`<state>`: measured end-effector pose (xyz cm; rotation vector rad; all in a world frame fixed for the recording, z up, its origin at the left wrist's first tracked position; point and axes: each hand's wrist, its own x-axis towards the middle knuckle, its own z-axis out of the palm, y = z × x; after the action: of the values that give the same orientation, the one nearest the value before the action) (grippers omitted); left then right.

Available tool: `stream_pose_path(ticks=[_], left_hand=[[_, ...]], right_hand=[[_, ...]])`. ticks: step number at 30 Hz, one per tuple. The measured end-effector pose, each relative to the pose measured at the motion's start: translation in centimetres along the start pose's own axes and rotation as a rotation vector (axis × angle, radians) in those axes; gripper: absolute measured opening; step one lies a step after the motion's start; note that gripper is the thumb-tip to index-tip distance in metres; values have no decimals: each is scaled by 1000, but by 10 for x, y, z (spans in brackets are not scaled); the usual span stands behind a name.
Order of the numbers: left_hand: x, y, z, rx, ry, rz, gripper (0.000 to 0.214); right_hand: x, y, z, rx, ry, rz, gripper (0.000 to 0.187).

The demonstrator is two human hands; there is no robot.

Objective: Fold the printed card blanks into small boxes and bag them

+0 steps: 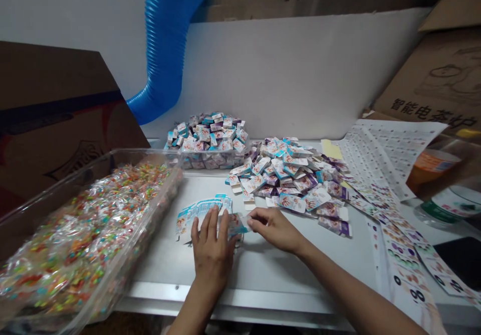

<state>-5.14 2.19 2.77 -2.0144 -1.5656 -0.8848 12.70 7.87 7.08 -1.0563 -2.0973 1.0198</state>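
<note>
A small printed carton (237, 223) is between my two hands, low over the table. My left hand (212, 247) has its thumb and index finger at the carton's left part; its other fingers stretch over a fanned stack of flat blue-and-white cartons (187, 219). At the carton's right end my right hand (276, 229) is closed, pinching the end with thumb and forefinger. The fingers hide part of the carton, so what is inside it cannot be made out.
Left, a clear plastic bin (150, 219) holds bags of colourful beads (86, 234). Behind, a clear tub (214, 160) is heaped with small boxes, beside a loose pile of boxes (289, 174). Right lie sticker sheets (379, 159), a plastic bottle (447, 204) and a dark phone-like object (460, 260).
</note>
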Motion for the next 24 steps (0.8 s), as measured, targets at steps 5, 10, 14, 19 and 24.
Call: stream_pose_path(ticks=[5,10,14,19,24], left_hand=[[8,7,-4,-199,-169,57,50],[8,3,-5,-372,-230,78,53],[8,4,-11,-393,-256,104,48],[6,15,-19,-259,-278,175,44],[4,29,-18,-237,-244,160,29]], right_hand=[[-10,-1,-1,276,-83,158,17],[-19,-3,-4,368,-105,150,14],[-21,-2,-2,263,-114,185,16],[-28,-5,-1,-77,-99,174,13],[-32,-4,0,-261,-8,175,12]])
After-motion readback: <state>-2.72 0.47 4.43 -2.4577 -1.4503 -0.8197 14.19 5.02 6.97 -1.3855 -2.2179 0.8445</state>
